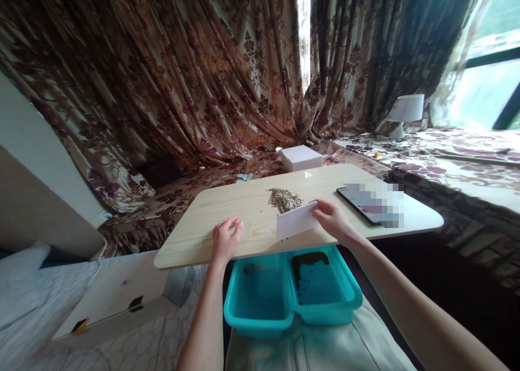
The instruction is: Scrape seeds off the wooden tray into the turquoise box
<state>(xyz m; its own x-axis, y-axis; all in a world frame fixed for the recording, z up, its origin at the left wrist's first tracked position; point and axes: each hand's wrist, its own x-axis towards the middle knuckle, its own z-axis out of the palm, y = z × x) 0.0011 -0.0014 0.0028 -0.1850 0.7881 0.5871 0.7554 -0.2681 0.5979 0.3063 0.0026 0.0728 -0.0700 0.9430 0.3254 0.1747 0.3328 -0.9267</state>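
A white sheet of card stands on edge near the front of the light wooden table. My right hand pinches its right end between thumb and fingers. Just behind the card lies a heap of mixed green and white grains, loosely spread. My left hand rests at the table's front edge, left of the card, fingers loosely bent and a gap by the thumb; I see nothing in it. Below the table edge sit two joined turquoise bins; the right one holds green grains, the left a few pale bits.
A dark-edged tablet, its screen blurred, lies on the table's right side. Behind the table stands a white box. A lamp stands at the far right, and a large white carton lies at lower left.
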